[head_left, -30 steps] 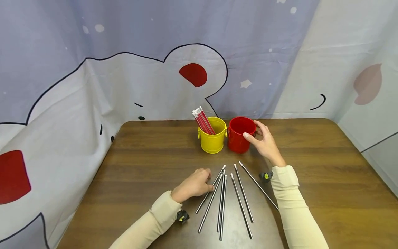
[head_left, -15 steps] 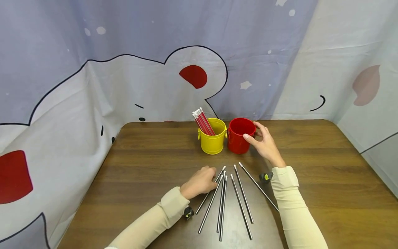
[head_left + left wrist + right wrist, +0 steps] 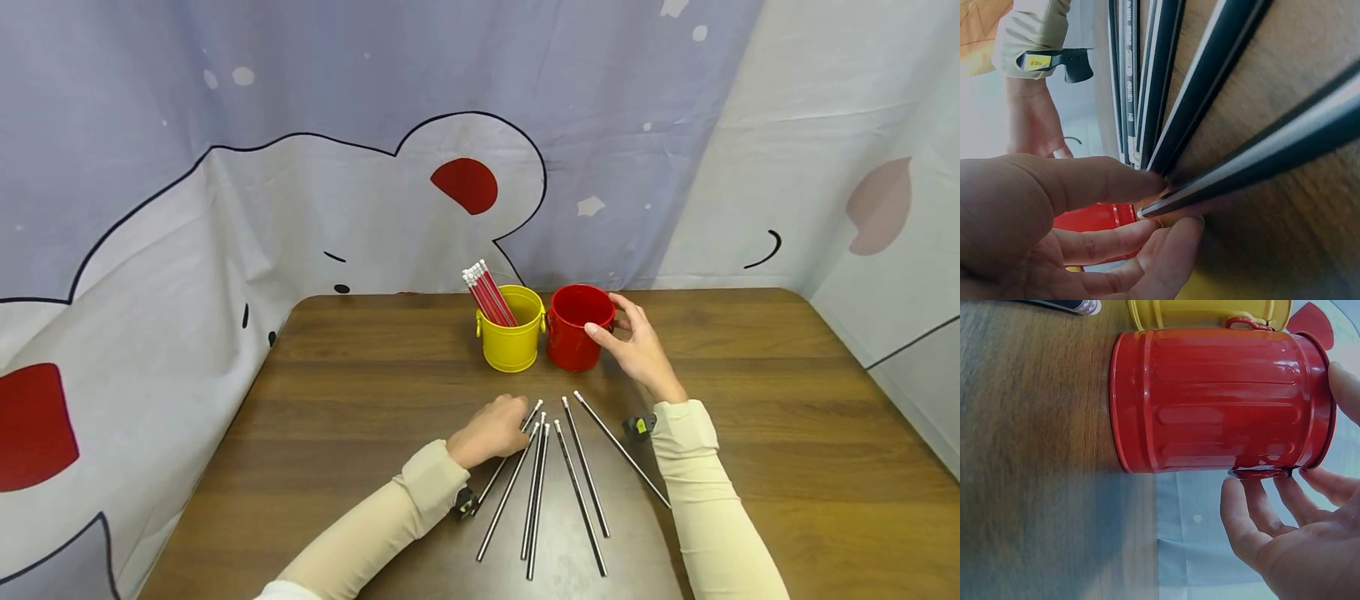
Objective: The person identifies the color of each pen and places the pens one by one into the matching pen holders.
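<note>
In the head view my left hand (image 3: 491, 431) is low over the leftmost of several black-and-silver striped pencils. The left wrist view shows this pencil (image 3: 1247, 159) between thumb and fingertips, which pinch it near its white eraser end; it still lies along the table. My right hand (image 3: 641, 354) holds the small red bucket (image 3: 573, 346) from the right. Seen from the right wrist, the thumb is at the rim of the bucket (image 3: 1222, 403) and the fingertips are against its side handle. Inside the bucket, the bottom is hidden.
Left of the red bucket, close beside it, stands a yellow bucket (image 3: 510, 348) with a bunch of red pencils (image 3: 489, 293) leaning in it. More striped pencils (image 3: 581, 500) fan out on the wooden table (image 3: 360, 400). A printed curtain (image 3: 337, 200) hangs behind the table.
My left hand has moved right and slightly up the table, closing around the leftmost striped pencil. The right hand stays at the red bucket.
</note>
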Tool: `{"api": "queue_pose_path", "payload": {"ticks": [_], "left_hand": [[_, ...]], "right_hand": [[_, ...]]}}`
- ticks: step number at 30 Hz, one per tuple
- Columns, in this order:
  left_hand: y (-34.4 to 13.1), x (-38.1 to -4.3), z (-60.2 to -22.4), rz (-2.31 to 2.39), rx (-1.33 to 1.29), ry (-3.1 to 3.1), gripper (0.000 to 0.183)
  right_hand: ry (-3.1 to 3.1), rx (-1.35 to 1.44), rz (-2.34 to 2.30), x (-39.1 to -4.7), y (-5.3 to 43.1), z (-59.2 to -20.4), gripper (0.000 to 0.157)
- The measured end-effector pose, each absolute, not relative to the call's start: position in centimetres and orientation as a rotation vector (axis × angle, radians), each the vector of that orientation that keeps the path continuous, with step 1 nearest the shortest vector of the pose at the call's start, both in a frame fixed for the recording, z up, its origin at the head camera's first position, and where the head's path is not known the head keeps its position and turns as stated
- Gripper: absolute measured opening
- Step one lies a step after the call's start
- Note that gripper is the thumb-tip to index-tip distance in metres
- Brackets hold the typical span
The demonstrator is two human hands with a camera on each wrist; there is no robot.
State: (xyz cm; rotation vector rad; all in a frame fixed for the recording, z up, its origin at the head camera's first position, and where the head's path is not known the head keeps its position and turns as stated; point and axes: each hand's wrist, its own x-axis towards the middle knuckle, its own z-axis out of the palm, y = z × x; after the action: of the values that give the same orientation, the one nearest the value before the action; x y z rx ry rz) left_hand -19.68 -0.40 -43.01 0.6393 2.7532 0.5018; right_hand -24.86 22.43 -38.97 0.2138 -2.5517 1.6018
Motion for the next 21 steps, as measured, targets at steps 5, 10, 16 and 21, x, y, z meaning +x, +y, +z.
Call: {"api": "queue_pose_path", "payload": {"ticks": [5,10,16,21], "left_hand": [[-0.06,-19.64,-43.11,0.506,0.605,2.769,0.018],[0.18,-19.59,-43.15,0.519,0.581,2.780,0.016],[0.10,-19.40,-43.22,0.534,0.582,2.800,0.021],[-0.22,-19.21,-42.98,0.598,0.587,2.808,0.024]], "right_hand": [[-2.535,0.215,1.620,-24.70,22.36,-38.92,0.065],[-2.510,0.220,1.623,-24.72,22.30,-38.91,0.063],[-2.514,0.213,1.613,-24.76,22.34,-38.90,0.063],[-2.512,0.199,1.633,-24.59,22.29,-38.86,0.063]]}}
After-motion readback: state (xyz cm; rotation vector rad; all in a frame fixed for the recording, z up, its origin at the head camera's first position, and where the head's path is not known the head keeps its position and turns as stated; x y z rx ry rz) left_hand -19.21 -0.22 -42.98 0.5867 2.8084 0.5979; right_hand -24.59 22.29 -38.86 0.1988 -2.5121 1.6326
